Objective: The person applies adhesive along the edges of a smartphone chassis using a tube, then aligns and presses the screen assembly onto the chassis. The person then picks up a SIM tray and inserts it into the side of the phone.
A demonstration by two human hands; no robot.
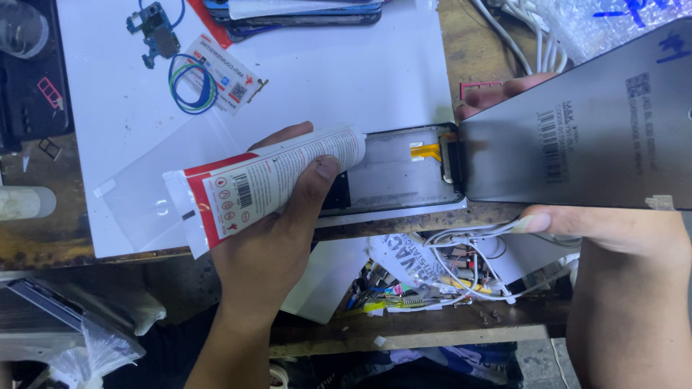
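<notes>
Two hands busy mid-frame: left hand (277,216) wrapped round glue tube (267,180), nozzle apparently inside phone frame (404,176); right hand (613,223) pinching screen panel (591,137), tilted clear at right.

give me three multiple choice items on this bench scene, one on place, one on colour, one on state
1. Where does the white and red adhesive tube point?
A. at the open phone frame
B. at the floor
C. at the ceiling

2. What colour is the flex ribbon?
A. green
B. orange
C. purple

3. How is the grey display panel held?
A. lying flat, untouched
B. lifted off the frame in the right hand
C. wrapped in cloth

Answers: 1 A, the left hand aims its nozzle there; 2 B, bright orange strip; 3 B, fingers grip both edges.
</notes>
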